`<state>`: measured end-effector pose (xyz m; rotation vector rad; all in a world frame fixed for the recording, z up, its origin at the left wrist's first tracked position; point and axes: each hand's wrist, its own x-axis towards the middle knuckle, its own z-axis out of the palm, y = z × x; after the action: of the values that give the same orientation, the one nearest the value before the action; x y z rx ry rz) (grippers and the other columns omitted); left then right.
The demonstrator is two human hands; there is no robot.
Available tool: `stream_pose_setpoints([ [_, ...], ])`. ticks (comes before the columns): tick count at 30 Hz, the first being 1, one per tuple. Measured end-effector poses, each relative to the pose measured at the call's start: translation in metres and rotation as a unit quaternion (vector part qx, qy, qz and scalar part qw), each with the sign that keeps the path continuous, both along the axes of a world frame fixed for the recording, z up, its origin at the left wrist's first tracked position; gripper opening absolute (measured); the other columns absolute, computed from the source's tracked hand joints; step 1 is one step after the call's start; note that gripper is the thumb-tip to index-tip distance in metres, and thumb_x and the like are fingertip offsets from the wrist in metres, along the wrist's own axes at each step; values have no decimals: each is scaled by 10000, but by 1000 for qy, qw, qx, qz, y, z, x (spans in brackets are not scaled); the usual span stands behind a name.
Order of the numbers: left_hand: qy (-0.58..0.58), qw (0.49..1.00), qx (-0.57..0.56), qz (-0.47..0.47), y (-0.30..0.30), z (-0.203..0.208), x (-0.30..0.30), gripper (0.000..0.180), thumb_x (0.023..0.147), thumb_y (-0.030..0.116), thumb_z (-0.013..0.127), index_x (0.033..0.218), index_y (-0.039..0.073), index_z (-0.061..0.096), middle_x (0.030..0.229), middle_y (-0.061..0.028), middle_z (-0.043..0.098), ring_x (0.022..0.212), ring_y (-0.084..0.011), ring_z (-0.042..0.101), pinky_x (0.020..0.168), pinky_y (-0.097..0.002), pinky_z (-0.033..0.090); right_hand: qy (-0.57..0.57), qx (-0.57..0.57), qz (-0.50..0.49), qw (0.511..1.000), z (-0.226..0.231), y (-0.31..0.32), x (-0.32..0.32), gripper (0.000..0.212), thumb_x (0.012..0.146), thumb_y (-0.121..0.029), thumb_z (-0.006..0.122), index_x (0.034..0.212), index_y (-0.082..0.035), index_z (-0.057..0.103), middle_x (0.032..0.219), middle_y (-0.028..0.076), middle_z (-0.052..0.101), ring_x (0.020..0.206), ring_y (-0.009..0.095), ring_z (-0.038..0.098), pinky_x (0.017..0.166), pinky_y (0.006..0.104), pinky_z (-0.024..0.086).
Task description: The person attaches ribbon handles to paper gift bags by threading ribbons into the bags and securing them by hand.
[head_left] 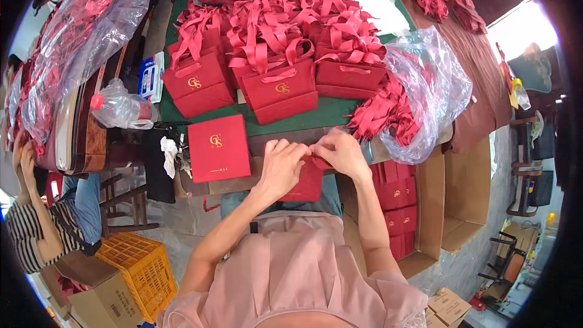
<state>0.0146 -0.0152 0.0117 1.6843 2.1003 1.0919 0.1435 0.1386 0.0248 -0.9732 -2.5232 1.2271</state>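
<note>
Just above my lap, at the table's near edge, a red paper gift bag (305, 187) is between my two hands. My left hand (282, 167) is closed, its fingertips pinching at the bag's upper edge. From the other side my right hand (342, 155) is also closed, thumb and fingers on a dark red piece at the bag's top. The fingertips nearly meet; exactly what lies between them is partly hidden. Left of my hands lies a flat red box (218, 148) with a gold emblem. Beyond stand several red gift bags (278, 92) with ribbon handles.
A clear plastic bag (434, 76) spills red ribbons (388, 115) at right. A plastic bottle (121, 104) and a blue-white packet (150, 78) lie at left. Below right, an open carton (430, 206) holds red boxes. A yellow crate (138, 270) and a co-worker's arms (37, 206) are left.
</note>
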Motion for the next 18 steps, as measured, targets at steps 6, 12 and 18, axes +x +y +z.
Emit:
stream_pose_setpoints([
  [6, 158, 986, 32, -30, 4, 0, 7, 188, 768, 79, 735, 929, 125, 650, 861, -6, 636, 856, -218, 557, 848, -388, 388, -33, -151, 132, 979, -6, 28, -5, 218, 762, -285, 756, 809, -74, 784, 744, 125, 667, 724, 268, 664, 692, 384, 512],
  [12, 80, 996, 45, 1, 6, 2, 8, 182, 790, 186, 778, 905, 139, 644, 841, 5, 635, 838, -217, 556, 848, -391, 368, 105, -50, -113, 987, -41, 15, -16, 238, 783, -237, 798, 785, -5, 744, 735, 120, 655, 696, 208, 661, 658, 346, 505],
  [18, -1, 996, 44, 72, 7, 6, -4, 175, 788, 190, 802, 871, 132, 658, 793, 2, 653, 772, -212, 575, 828, -373, 363, 116, 16, -92, 989, -22, 18, -4, 225, 876, -233, 753, 904, -10, 744, 820, 123, 646, 754, 240, 634, 678, 344, 485],
])
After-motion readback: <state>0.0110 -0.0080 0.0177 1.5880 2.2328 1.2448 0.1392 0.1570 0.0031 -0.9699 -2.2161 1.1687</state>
